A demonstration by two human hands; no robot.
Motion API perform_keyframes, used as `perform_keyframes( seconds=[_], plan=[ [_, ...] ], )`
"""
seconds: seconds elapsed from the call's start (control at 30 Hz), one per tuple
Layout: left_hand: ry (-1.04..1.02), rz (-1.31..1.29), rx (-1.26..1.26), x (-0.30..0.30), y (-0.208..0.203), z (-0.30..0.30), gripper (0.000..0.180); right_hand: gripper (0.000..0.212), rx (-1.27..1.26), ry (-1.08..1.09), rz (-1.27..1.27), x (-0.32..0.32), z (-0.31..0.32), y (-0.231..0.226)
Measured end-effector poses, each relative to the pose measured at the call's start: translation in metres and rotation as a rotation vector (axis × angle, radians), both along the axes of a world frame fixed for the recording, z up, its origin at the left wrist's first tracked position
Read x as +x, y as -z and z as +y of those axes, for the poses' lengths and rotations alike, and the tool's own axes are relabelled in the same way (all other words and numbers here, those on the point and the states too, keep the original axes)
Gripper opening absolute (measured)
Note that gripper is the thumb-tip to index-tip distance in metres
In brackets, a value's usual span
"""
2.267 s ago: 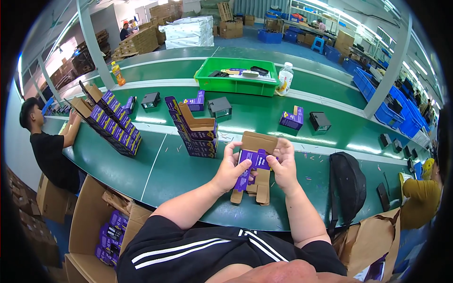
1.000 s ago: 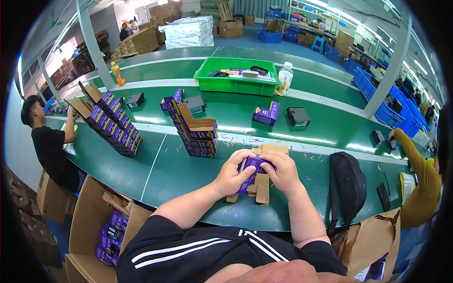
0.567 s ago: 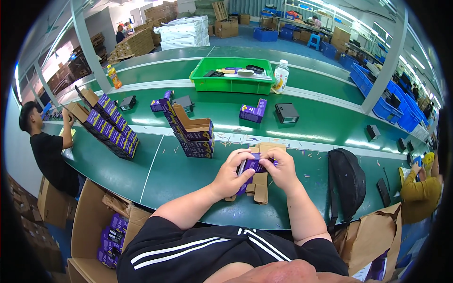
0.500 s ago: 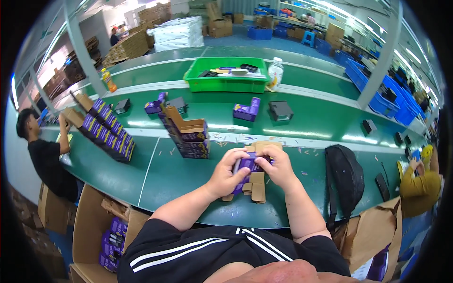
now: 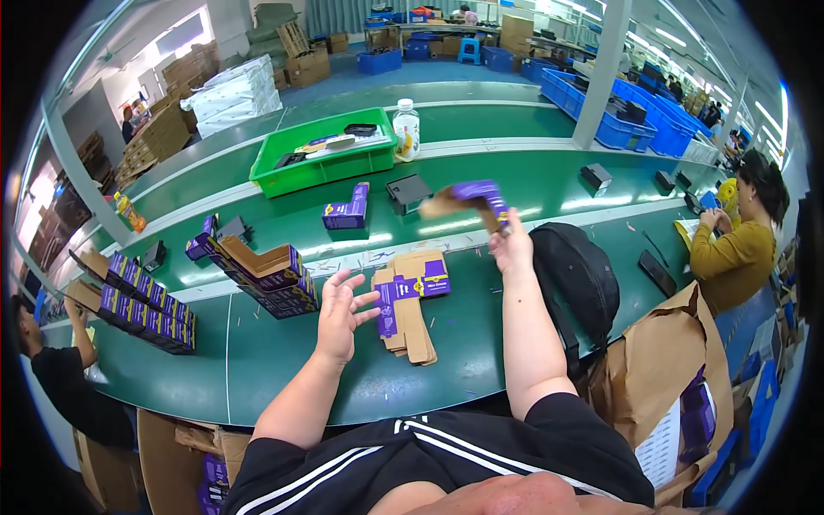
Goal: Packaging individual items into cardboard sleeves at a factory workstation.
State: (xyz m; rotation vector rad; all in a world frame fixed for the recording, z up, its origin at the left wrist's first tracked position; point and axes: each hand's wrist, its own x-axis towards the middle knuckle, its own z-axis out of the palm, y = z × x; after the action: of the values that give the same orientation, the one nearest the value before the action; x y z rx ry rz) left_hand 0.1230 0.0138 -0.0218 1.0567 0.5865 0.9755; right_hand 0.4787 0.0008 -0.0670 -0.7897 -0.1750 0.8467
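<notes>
Purple cardboard carton (image 5: 482,192), blurred, seemingly L-shaped, in the right hand (image 5: 513,249).

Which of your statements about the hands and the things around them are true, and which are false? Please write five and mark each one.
1. The right hand holds a purple carton. True.
2. The black bag lies to the right of the flat cartons. True.
3. The left hand grips the black bag. False: it is open, with its fingers spread, to the left of the flat cartons, and no object shows in it.
4. The bottle with the white cap stands inside the green bin. False: it stands outside, beside the right end of the bin.
5. The stack of purple boxes nearest the left hand is to the left of the flat cartons. True.
</notes>
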Motion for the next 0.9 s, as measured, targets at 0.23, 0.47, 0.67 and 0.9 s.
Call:
perform_keyframes(
  seconds=[0.23,0.47,0.67,0.9],
  plan=[
    [0.021,0.016,0.0,0.007,-0.006,-0.006,0.04,0.031,0.048,0.341,0.186,0.017,0.011,0.011],
    [-0.007,0.066,0.007,0.0,-0.004,-0.004,0.038,0.033,-0.448,-0.393,-1.596,-0.088,-0.003,-0.046],
    [-0.002,0.076,0.005,0.001,-0.005,-0.004,0.036,0.047,-0.459,-0.387,-2.039,-0.121,-0.006,-0.035],
    [-0.142,0.135,0.111,0.0,0.017,0.007,0.035,0.047,-0.298,-0.494,-2.112,-0.118,-0.01,-0.031]
  ],
)
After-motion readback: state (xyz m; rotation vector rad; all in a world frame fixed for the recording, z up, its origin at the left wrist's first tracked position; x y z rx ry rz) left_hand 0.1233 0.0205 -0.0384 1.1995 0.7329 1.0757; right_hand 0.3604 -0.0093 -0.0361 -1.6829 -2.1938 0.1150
